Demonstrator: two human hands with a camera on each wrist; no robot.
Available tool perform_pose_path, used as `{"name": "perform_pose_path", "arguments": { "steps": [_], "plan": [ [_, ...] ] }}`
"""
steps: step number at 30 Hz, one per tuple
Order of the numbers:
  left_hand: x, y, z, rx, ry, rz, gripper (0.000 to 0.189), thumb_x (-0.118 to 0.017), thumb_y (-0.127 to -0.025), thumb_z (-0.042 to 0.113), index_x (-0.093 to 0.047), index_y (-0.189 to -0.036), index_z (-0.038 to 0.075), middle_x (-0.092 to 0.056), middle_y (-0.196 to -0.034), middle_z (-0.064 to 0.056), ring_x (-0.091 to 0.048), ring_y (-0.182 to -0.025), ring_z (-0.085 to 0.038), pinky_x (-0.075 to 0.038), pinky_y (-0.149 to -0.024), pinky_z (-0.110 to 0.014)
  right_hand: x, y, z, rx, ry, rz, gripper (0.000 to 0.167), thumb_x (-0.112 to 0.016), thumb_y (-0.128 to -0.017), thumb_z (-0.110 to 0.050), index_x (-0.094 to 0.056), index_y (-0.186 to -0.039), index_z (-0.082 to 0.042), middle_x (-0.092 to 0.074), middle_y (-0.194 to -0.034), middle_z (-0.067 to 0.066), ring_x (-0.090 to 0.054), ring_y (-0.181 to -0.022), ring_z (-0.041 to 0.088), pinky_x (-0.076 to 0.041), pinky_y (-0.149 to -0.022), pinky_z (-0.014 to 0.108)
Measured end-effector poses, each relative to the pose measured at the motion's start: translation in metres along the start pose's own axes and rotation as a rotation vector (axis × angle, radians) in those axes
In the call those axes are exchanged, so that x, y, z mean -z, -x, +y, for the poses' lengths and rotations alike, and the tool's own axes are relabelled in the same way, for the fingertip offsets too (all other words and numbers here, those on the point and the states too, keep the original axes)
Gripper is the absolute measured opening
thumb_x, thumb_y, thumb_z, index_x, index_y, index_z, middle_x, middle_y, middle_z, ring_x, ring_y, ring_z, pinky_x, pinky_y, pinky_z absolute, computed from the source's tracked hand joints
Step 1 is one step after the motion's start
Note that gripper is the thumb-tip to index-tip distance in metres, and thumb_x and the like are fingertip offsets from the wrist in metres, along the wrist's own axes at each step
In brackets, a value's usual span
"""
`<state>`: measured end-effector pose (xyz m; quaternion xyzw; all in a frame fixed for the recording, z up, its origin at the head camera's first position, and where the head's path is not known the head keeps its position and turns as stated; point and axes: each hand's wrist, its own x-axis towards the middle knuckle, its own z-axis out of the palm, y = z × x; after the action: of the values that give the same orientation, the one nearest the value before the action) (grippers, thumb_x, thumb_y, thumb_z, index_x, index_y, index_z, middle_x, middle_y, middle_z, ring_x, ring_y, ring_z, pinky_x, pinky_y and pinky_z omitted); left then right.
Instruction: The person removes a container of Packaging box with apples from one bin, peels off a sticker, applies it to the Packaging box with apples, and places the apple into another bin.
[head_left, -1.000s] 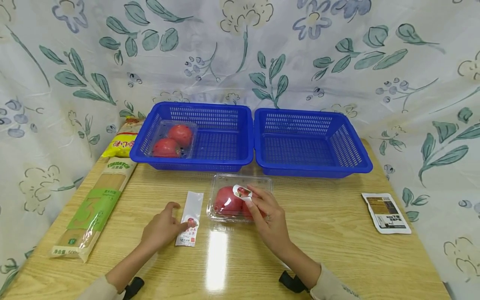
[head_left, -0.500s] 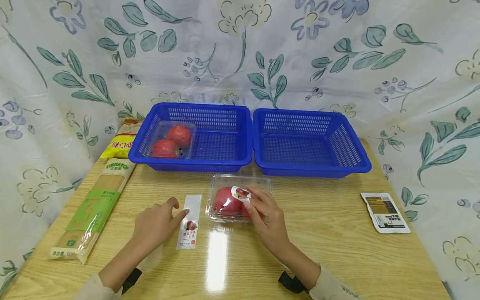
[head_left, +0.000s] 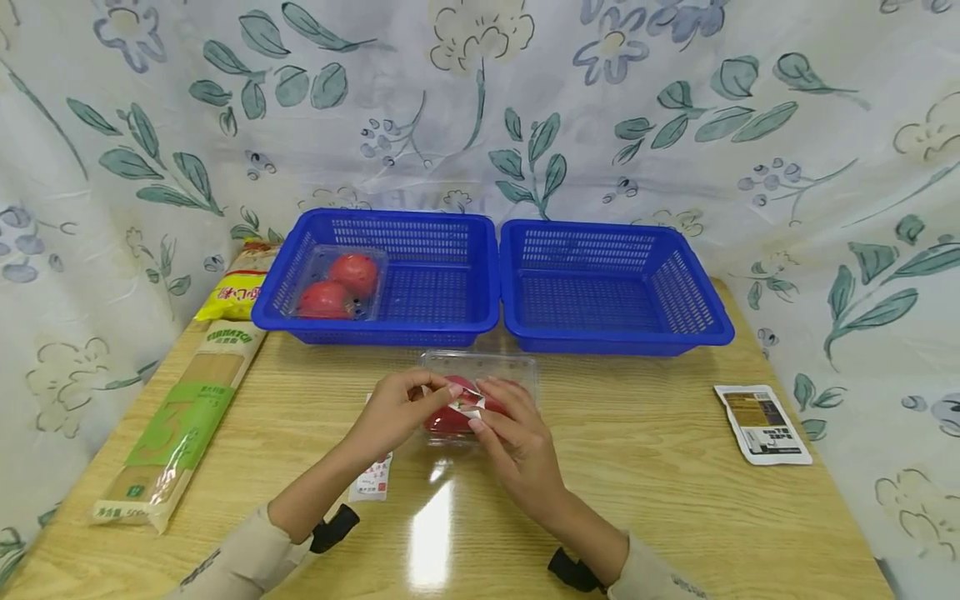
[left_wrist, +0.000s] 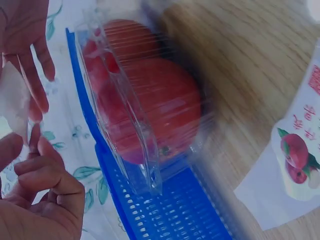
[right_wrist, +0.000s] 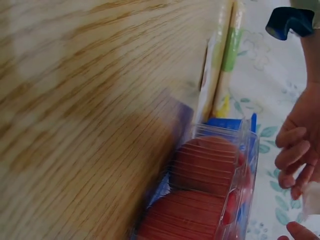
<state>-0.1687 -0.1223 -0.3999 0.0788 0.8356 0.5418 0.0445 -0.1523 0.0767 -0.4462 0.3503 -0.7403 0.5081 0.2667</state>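
Observation:
In the head view, my left hand (head_left: 397,417) and right hand (head_left: 525,446) meet over a clear plastic clamshell box (head_left: 527,371) on the table. Between their fingertips they pinch a small white sticker (head_left: 471,405) with a red fruit print, held above the lid. Inside the box lie round red fruits (head_left: 444,422), partly covered by the hands. A white sticker strip (head_left: 371,485) with printed fruit and writing lies under my left forearm. The left wrist view shows this strip (left_wrist: 296,167) at the right and the sticker (left_wrist: 12,97) at the left edge.
Two blue baskets (head_left: 390,337) (head_left: 615,342) stand side by side at the back. The left one holds another clear box of red fruits (head_left: 326,298). At left lie a spaghetti pack (head_left: 180,417) and a yellow bag (head_left: 238,287). A small white-and-brown pouch (head_left: 765,425) lies at right.
My left hand has left the sticker strip and moved right and up to the sticker over the box, taking hold of it. The right hand stays there, still pinching the sticker.

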Motion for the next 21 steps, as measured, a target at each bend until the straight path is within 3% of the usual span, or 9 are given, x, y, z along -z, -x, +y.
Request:
{"name": "perform_pose_path", "arguments": {
  "steps": [5,8,11,15,18,21],
  "plan": [
    [0.000,-0.004,0.001,-0.003,0.061,0.031,0.020,-0.070,-0.093,0.022,-0.076,-0.097,0.004,-0.048,-0.069,0.001,-0.039,-0.058,-0.009,-0.032,-0.051,-0.022,0.001,0.000,-0.001,-0.027,-0.014,-0.022,0.021,-0.073,-0.085,0.001,-0.075,-0.106,0.002,-0.062,-0.128,0.020,-0.053,-0.125,0.036,-0.048,-0.102,0.030],
    [0.002,-0.006,0.000,-0.033,0.093,0.040,0.019,-0.068,-0.094,0.023,-0.075,-0.094,0.005,-0.046,-0.068,0.002,-0.037,-0.058,-0.009,-0.030,-0.051,-0.022,0.005,-0.002,-0.001,-0.088,-0.051,-0.023,0.023,-0.073,-0.086,-0.001,-0.075,-0.109,0.002,-0.062,-0.130,0.019,-0.053,-0.126,0.035,-0.051,-0.099,0.029],
    [0.003,-0.007,0.001,-0.058,0.108,0.044,0.019,-0.067,-0.095,0.022,-0.074,-0.093,0.005,-0.047,-0.068,0.003,-0.037,-0.059,-0.009,-0.031,-0.053,-0.023,0.010,-0.006,-0.002,-0.212,-0.098,0.011,0.021,-0.069,-0.090,-0.001,-0.075,-0.110,-0.001,-0.064,-0.130,0.015,-0.055,-0.126,0.031,-0.048,-0.103,0.033],
    [0.002,-0.009,0.004,-0.068,0.124,0.049,0.017,-0.068,-0.095,0.024,-0.074,-0.093,0.007,-0.052,-0.073,0.003,-0.039,-0.062,-0.010,-0.034,-0.057,-0.024,0.014,-0.014,-0.002,-0.437,-0.110,0.048,0.015,-0.067,-0.094,-0.009,-0.077,-0.103,-0.005,-0.067,-0.124,0.010,-0.057,-0.122,0.025,-0.045,-0.103,0.034],
    [-0.001,-0.012,0.006,-0.079,0.128,0.049,0.016,-0.069,-0.094,0.023,-0.074,-0.093,0.008,-0.056,-0.077,0.002,-0.041,-0.062,-0.011,-0.035,-0.056,-0.024,0.015,-0.019,-0.002,-0.575,-0.098,0.014,0.012,-0.072,-0.091,-0.016,-0.079,-0.090,-0.006,-0.070,-0.116,0.008,-0.058,-0.117,0.023,-0.045,-0.098,0.034],
    [-0.003,-0.015,0.009,-0.079,0.126,0.049,0.016,-0.070,-0.093,0.023,-0.074,-0.092,0.008,-0.057,-0.078,0.001,-0.041,-0.061,-0.011,-0.035,-0.055,-0.023,0.016,-0.022,-0.002,-0.648,-0.107,-0.036,0.012,-0.076,-0.087,-0.016,-0.079,-0.081,-0.006,-0.070,-0.112,0.008,-0.057,-0.114,0.024,-0.044,-0.095,0.035]
  ]
}}
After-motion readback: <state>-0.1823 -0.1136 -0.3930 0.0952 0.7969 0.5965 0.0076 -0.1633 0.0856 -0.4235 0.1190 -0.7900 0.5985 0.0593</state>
